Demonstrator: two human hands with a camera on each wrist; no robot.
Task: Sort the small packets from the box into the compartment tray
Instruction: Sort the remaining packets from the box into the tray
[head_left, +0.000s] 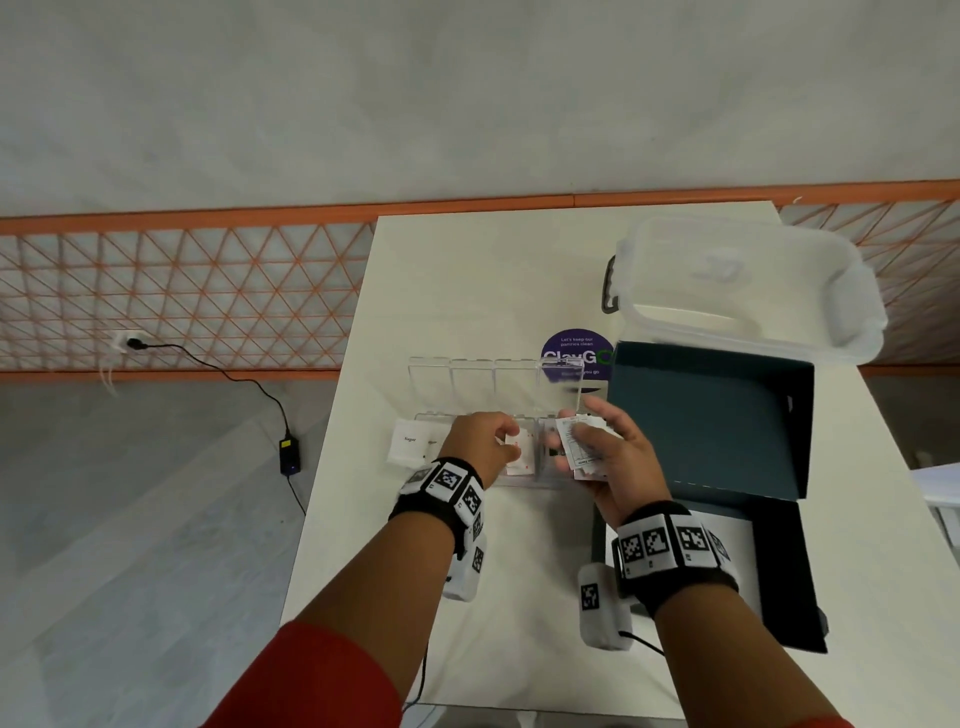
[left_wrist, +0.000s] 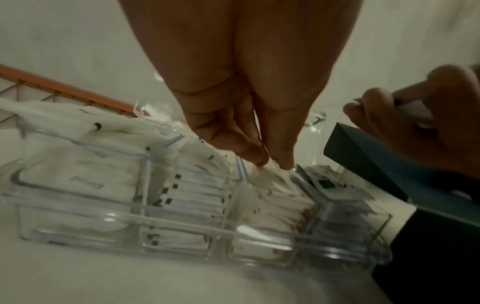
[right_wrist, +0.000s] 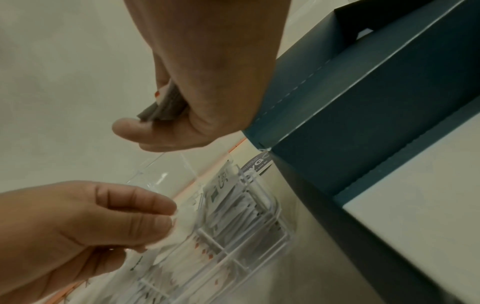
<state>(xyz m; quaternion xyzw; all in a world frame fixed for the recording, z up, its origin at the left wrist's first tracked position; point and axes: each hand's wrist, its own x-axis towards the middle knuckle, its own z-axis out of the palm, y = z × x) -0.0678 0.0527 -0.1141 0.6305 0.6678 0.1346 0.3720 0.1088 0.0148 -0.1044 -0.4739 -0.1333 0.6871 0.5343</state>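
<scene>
A clear compartment tray (left_wrist: 182, 224) lies on the white table, its lids (head_left: 470, 382) standing open. Its compartments hold stacked white packets. My left hand (head_left: 511, 441) pinches a small white packet with red marks (left_wrist: 267, 173) by its top edge, just over the third compartment from the left, where similar red-marked packets lie. To the right, my right hand (head_left: 571, 449) grips a small stack of packets (right_wrist: 162, 108) above the tray's right end. The dark teal box (head_left: 711, 415) stands open right of the tray; its inside is hidden from view.
A clear plastic container (head_left: 743, 286) sits at the table's far right. A purple round sticker (head_left: 574, 345) lies behind the tray. The box's dark lid (head_left: 795, 571) lies near the front right. White "Sugar" packets (head_left: 410, 447) fill the leftmost compartment.
</scene>
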